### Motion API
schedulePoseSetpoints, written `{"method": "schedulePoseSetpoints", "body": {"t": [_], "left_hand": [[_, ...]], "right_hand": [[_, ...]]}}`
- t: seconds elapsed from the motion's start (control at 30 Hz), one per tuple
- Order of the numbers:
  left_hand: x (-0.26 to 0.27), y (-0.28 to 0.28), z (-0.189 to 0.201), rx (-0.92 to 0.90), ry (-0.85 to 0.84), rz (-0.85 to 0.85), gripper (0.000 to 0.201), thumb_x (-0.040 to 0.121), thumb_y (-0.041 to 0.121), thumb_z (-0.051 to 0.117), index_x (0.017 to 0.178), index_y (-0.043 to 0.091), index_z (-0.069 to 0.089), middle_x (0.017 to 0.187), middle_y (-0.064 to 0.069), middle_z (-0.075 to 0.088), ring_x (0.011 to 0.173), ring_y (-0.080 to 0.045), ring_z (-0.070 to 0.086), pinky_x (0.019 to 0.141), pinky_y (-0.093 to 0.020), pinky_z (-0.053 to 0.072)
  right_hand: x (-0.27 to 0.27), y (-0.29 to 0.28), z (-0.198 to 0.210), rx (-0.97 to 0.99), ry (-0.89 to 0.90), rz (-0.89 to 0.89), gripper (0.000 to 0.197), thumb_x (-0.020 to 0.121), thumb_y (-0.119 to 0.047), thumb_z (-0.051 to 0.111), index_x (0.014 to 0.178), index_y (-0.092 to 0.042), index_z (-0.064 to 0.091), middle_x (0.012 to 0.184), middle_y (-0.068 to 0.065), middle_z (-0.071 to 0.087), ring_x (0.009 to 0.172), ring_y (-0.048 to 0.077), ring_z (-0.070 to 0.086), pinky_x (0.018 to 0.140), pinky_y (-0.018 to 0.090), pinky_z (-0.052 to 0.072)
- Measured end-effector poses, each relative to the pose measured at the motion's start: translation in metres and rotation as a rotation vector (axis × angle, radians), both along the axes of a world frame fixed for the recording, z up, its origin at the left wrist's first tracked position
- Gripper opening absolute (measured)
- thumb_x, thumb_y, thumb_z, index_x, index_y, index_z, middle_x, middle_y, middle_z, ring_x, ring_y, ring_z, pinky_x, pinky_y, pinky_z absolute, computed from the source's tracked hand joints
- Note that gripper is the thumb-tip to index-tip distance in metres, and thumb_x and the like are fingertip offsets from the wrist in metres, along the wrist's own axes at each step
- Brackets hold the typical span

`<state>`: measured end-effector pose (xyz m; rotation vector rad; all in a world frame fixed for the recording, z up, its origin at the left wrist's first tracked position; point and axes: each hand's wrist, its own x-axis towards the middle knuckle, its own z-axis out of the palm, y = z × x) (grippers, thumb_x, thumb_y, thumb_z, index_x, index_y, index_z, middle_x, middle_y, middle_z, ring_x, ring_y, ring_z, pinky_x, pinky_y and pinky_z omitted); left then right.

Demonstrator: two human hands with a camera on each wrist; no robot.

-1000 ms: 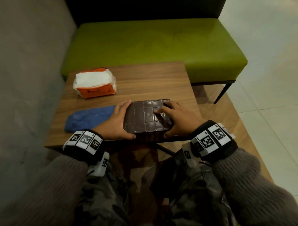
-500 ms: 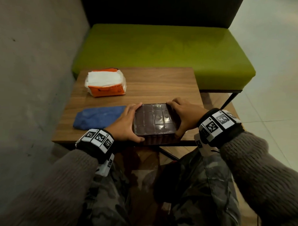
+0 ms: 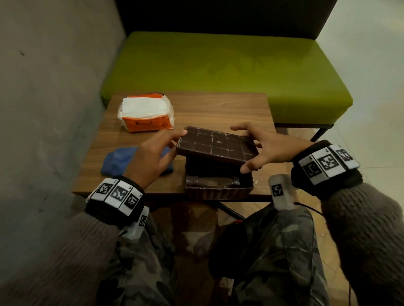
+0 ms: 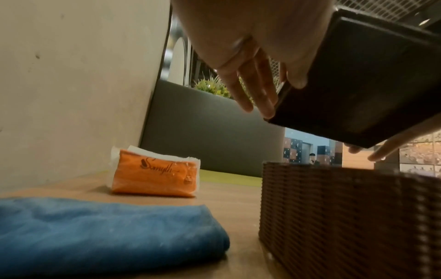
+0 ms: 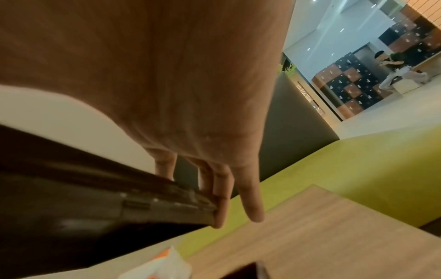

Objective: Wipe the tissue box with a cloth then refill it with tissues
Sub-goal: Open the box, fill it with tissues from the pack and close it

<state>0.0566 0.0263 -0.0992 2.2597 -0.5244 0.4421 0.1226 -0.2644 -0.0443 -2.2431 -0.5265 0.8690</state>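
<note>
The dark brown lid (image 3: 216, 144) of the tissue box is lifted and tilted above the woven brown box base (image 3: 218, 192), which sits at the table's near edge. My left hand (image 3: 160, 146) grips the lid's left edge, thumb beneath it (image 4: 296, 79). My right hand (image 3: 267, 148) holds the right edge, thumb under the near corner. The lid's edge (image 5: 143, 205) lies against my right fingers. A folded blue cloth (image 3: 118, 160) lies left of the box. The orange tissue pack (image 3: 146, 115) sits at the far left. Something crumpled and shiny shows inside the base.
The small wooden table (image 3: 232, 112) stands against a grey wall (image 3: 49, 101) on the left. A green bench (image 3: 222, 69) runs behind it. My knees are under the near edge. A person sits far off in the room (image 5: 391, 60).
The lid has come off the box and risen, tilted, between both hands. Before, it lay shut on the base with both hands at its sides.
</note>
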Motion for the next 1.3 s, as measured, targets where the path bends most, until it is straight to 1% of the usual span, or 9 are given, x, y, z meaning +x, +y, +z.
{"method": "schedulePoseSetpoints", "body": {"t": [0.17, 0.27, 0.37, 0.53, 0.67, 0.83, 1.07, 1.17, 1.3], "left_hand": [[0.009, 0.004, 0.029, 0.129, -0.304, 0.166, 0.022, 0.088, 0.017, 0.057, 0.105, 0.004, 0.062, 0.085, -0.012, 0.067, 0.071, -0.016, 0.057, 0.067, -0.014, 0.037], [0.032, 0.019, 0.031, 0.111, -0.243, 0.416, 0.016, 0.090, 0.021, 0.056, 0.091, 0.006, 0.059, 0.066, -0.013, 0.056, 0.061, -0.022, 0.049, 0.058, -0.026, 0.029], [0.061, 0.040, 0.021, -0.049, -0.055, 0.627, 0.033, 0.087, 0.036, 0.050, 0.077, 0.005, 0.055, 0.067, -0.018, 0.056, 0.061, -0.028, 0.052, 0.057, -0.034, 0.034], [0.108, 0.042, -0.002, -0.237, 0.367, 0.570, 0.031, 0.092, 0.026, 0.053, 0.064, 0.014, 0.050, 0.038, 0.007, 0.055, 0.030, -0.006, 0.047, 0.043, -0.025, 0.041], [0.129, 0.027, -0.025, -0.009, 0.507, 0.483, 0.034, 0.091, 0.027, 0.056, 0.062, 0.011, 0.059, 0.046, 0.002, 0.056, 0.029, -0.003, 0.047, 0.052, -0.023, 0.040], [0.155, 0.001, -0.048, 0.094, 0.692, 0.408, 0.041, 0.092, 0.030, 0.055, 0.057, 0.009, 0.058, 0.042, 0.004, 0.056, 0.030, -0.002, 0.047, 0.051, -0.022, 0.039], [0.170, -0.027, -0.064, -0.245, 0.938, 0.299, 0.024, 0.094, 0.013, 0.054, 0.071, 0.004, 0.053, 0.044, -0.002, 0.060, 0.031, -0.005, 0.053, 0.036, -0.018, 0.047], [0.163, -0.022, -0.054, -0.375, 0.891, 0.324, 0.010, 0.093, 0.004, 0.054, 0.083, 0.006, 0.056, 0.065, -0.010, 0.059, 0.035, -0.004, 0.054, 0.037, -0.019, 0.046], [0.159, 0.022, -0.030, -0.170, 0.463, 0.443, 0.016, 0.086, 0.006, 0.056, 0.095, 0.014, 0.066, 0.072, 0.001, 0.062, 0.058, -0.010, 0.054, 0.059, -0.022, 0.045]], "right_hand": [[-0.023, 0.004, -0.006, 0.364, -0.026, -0.247, 0.098, 0.054, -0.077, 0.064, 0.138, -0.042, 0.029, 0.131, -0.003, 0.045, 0.121, 0.013, 0.048, 0.097, 0.030, 0.039], [-0.046, 0.018, -0.035, 0.590, -0.119, -0.626, 0.078, 0.068, -0.071, 0.056, 0.135, -0.034, 0.037, 0.120, -0.012, 0.051, 0.107, 0.000, 0.054, 0.092, 0.020, 0.042], [-0.088, 0.031, -0.065, 0.319, -0.408, -0.413, 0.061, 0.080, -0.058, 0.064, 0.131, -0.030, 0.046, 0.126, -0.010, 0.048, 0.115, 0.000, 0.047, 0.094, 0.009, 0.037], [-0.108, 0.041, -0.114, -0.119, -0.734, -0.241, 0.022, 0.079, -0.036, 0.072, 0.098, -0.029, 0.067, 0.100, -0.008, 0.061, 0.102, 0.019, 0.056, 0.104, 0.064, 0.031], [-0.098, 0.026, -0.122, 0.011, -0.691, -0.333, 0.022, 0.085, -0.039, 0.054, 0.087, -0.022, 0.066, 0.086, -0.007, 0.062, 0.083, 0.019, 0.059, 0.082, 0.045, 0.051], [-0.082, 0.013, -0.124, 0.089, -0.677, -0.399, 0.030, 0.086, -0.041, 0.051, 0.090, -0.017, 0.070, 0.089, -0.005, 0.063, 0.084, 0.018, 0.059, 0.069, 0.032, 0.046], [-0.083, 0.013, -0.124, 0.066, -0.765, -0.396, 0.029, 0.085, -0.042, 0.052, 0.088, -0.021, 0.072, 0.089, -0.010, 0.064, 0.079, 0.012, 0.059, 0.061, 0.026, 0.046], [-0.080, 0.013, -0.124, 0.081, -0.771, -0.386, 0.029, 0.086, -0.041, 0.051, 0.088, -0.020, 0.071, 0.090, -0.009, 0.063, 0.080, 0.013, 0.059, 0.063, 0.025, 0.044], [-0.076, 0.015, -0.124, 0.132, -0.745, -0.412, 0.016, 0.086, -0.036, 0.060, 0.094, -0.023, 0.065, 0.090, -0.010, 0.062, 0.082, 0.008, 0.057, 0.067, 0.021, 0.044]]}}
